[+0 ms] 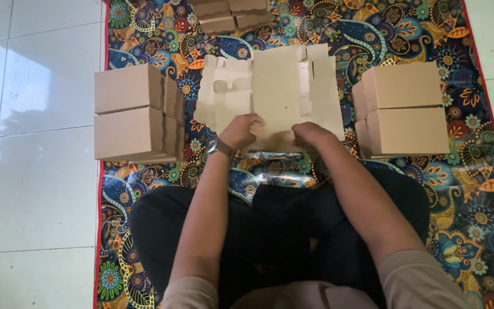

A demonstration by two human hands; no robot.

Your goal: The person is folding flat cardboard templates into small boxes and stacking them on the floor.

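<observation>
Gripping the near edge of the flat cardboard blank [275,94]: left hand [240,130] and right hand [311,134], fingers curled onto it. Blank lies on the patterned mat [430,34], in front of the crossed legs. Folded boxes [135,111] sit left of the blank, two more boxes [404,109] right of it.

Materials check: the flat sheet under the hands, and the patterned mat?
Flat sheet: looks like brown cardboard, matte, with die-cut flaps and slots, same tan as the folded boxes beside it. Patterned mat: probably plastic-coated or vinyl sheet, since it shows glossy glare and wrinkles; could be coated fabric.
</observation>
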